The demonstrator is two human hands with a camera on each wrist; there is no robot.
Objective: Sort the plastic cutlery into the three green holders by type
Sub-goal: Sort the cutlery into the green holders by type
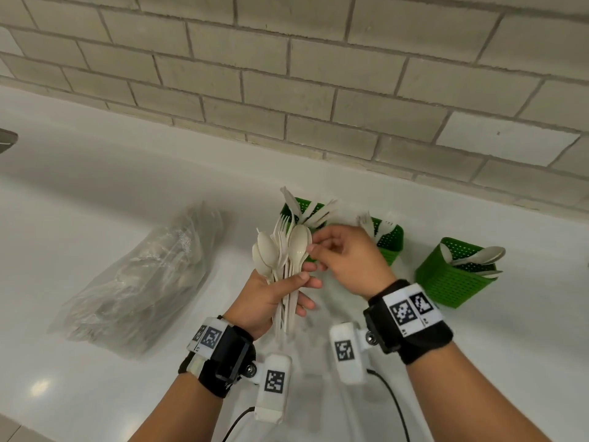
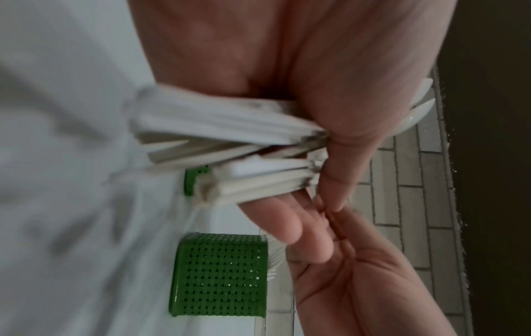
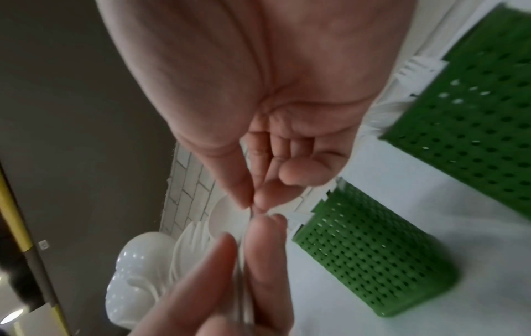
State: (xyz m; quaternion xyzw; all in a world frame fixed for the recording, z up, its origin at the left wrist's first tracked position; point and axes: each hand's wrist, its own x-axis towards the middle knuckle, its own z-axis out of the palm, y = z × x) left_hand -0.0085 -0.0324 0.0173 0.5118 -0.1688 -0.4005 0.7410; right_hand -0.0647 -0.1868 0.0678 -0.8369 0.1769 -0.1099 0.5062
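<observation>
The left hand [image 1: 271,301] gripped a bundle [image 1: 283,256] of white plastic spoons and forks by the handles, thumb across the front and fingers curled behind, the heads fanned upward above the counter [image 1: 127,186]. From the left wrist view the handles [image 2: 229,145] were seen pressed between palm and thumb. The right hand [image 1: 347,260] reached across from the right, thumb and forefinger pinched on the edge of the rightmost spoon [image 1: 299,242] in the bundle — the other fingers loosely curled. The right wrist view showed the same pinch, fingertips [image 3: 244,197] meeting at the spoon bowl [image 3: 227,218].

Behind the hands stood three green holders in a row along the tiled wall [image 1: 318,74]. The left holder [image 1: 302,207], partly hidden by the bundle, held knives leaning out. The middle holder [image 1: 390,240] held forks. The right holder [image 1: 446,275] — well apart from the hands — held spoons, their bowls resting over its rim.

To the left on the counter lay a clear plastic bag [image 1: 143,282] with more cutlery inside, blurred.
</observation>
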